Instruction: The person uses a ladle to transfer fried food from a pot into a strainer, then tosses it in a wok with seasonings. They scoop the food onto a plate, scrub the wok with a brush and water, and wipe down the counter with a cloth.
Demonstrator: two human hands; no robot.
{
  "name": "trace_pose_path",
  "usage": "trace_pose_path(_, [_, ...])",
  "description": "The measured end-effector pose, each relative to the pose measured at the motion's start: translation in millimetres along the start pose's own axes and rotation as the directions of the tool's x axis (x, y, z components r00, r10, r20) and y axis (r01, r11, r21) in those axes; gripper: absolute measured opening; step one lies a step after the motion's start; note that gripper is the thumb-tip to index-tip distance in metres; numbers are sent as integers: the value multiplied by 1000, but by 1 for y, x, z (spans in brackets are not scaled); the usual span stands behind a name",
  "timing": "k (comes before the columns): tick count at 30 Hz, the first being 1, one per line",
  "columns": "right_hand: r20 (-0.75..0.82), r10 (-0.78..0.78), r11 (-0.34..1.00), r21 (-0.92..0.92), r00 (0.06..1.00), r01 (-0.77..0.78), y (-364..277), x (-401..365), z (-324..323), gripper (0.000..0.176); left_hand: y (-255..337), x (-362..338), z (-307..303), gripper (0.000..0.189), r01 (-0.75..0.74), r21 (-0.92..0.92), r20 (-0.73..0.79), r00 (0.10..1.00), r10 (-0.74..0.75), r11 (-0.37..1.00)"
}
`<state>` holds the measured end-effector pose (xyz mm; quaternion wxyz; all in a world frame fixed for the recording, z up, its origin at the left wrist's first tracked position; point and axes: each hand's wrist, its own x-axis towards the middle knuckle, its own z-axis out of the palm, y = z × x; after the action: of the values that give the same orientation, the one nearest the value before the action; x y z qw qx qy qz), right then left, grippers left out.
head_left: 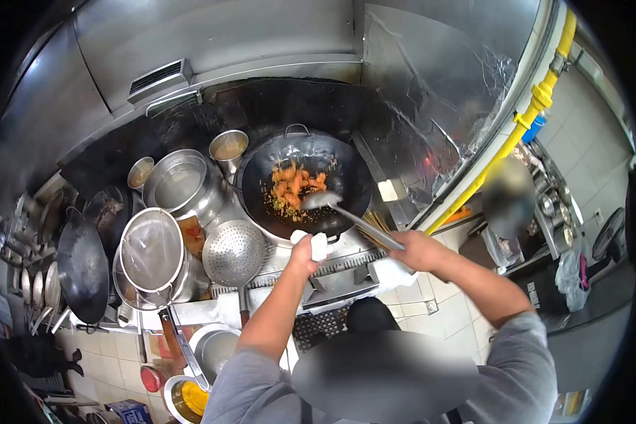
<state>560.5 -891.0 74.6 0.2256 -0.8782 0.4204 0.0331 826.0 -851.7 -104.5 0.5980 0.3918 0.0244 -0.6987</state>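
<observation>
A dark wok (352,166) sits on the stove in front of me. Inside it are orange, sauce-coated chunks (290,185) among small brown bits. My left hand (302,257) is closed on a folded white cloth (319,246) at the wok's near rim; whether it also grips the rim beneath cannot be made out. To its right, my right hand (418,251) is wrapped round the handle of a metal ladle (364,225). The ladle's bowl lies in the wok, touching the right side of the food.
Left of the wok stand a large metal pot (175,185) and a small metal container (229,147). A perforated skimmer (233,253), mesh strainer (150,249) and second wok (83,265) lie further left. A yellow pipe (510,145) runs along the right; beyond it is another person (509,198).
</observation>
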Motion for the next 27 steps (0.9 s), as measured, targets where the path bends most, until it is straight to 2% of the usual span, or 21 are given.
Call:
trace_pose_path(2, [121, -79, 993, 102, 989, 67, 8, -19, -18, 38, 2, -4, 3, 26, 41, 88, 27, 999, -44, 995])
trace_pose_path(3, [113, -81, 993, 100, 990, 70, 5, -13, -22, 38, 5, -23, 20, 26, 87, 142, -16, 996, -85, 986])
trace_pose_path(4, [107, -94, 995, 36, 990, 90, 0, -7, -24, 37, 9, -41, 35, 25, 152, 145, -58, 988, -145, 978])
trace_pose_path(6, [131, -69, 997, -16, 989, 72, -1, 17, -6, 36, 10, -31, 37, 25, 148, 78, -48, 988, -145, 986])
trace_pose_path(7, [60, -68, 997, -36, 996, 70, 4, 36, 12, 35, 5, -20, 28, 24, 128, 107, -29, 992, -126, 986])
trace_pose_path(8, [2, -14, 999, -29, 1000, 14, 1, 50, 24, 36, -10, 0, 6, 23, 15, 72, 39, 999, -17, 997])
trace_pose_path(10, [-58, 34, 998, -41, 998, -37, -13, 58, 29, 44, -51, -3, -10, 20, -93, -55, -19, 996, 92, 994])
trace_pose_path(12, [-155, 19, 999, 48, 988, -11, -7, 54, 33, 50, -86, -27, -13, 19, -56, -93, -96, 994, 48, 994])
trace_pose_path(14, [-150, 5, 999, 51, 989, 3, 7, 43, 20, 51, -78, -49, 9, 19, -57, -38, -160, 986, 50, 998])
trace_pose_path(15, [-104, -100, 992, 71, 990, 107, 13, 33, 10, 51, -65, -26, 2, 19, -47, -67, -153, 988, 37, 997])
trace_pose_path(16, [-50, -197, 974, 102, 979, 201, 16, 17, 3, 51, -47, -4, -11, 19, -31, -88, -8, 1000, 30, 996])
trace_pose_path(17, [-29, -186, 976, 112, 982, 188, 11, -4, -6, 51, -34, 19, -18, 20, -81, -81, 45, 995, 85, 993])
trace_pose_path(18, [68, -124, 991, 65, 990, 120, 3, -24, -23, 51, -17, 9, -8, 19, -37, -11, 102, 994, 38, 999])
trace_pose_path(19, [155, -61, 998, 3, 986, 62, 1, -32, -36, 51, -11, -10, 9, 19, 0, 13, 28, 1000, -1, 1000])
trace_pose_path(20, [165, -62, 998, -4, 984, 64, 5, -32, -40, 51, -6, -28, 24, 18, 37, 29, -50, 998, -36, 999])
trace_pose_path(22, [151, -82, 996, -5, 985, 84, 5, -36, -38, 49, 2, -49, 43, 18, 84, 28, -54, 995, -82, 996])
trace_pose_path(23, [212, -23, 999, -27, 977, 29, -4, -22, -39, 48, 4, -52, 46, 18, 119, 40, -47, 992, -117, 992])
trace_pose_path(24, [178, -80, 996, -20, 981, 85, -2, 0, -29, 48, 1, -41, 34, 18, 112, 39, -49, 993, -110, 993])
trace_pose_path(26, [148, -151, 987, -30, 977, 157, 6, 42, 0, 48, -19, 4, -9, 23, -62, 95, 123, 991, 50, 993])
trace_pose_path(27, [85, -97, 995, -9, 992, 99, 4, 59, 9, 49, -39, 13, -20, 25, -85, -36, 90, 992, 88, 996])
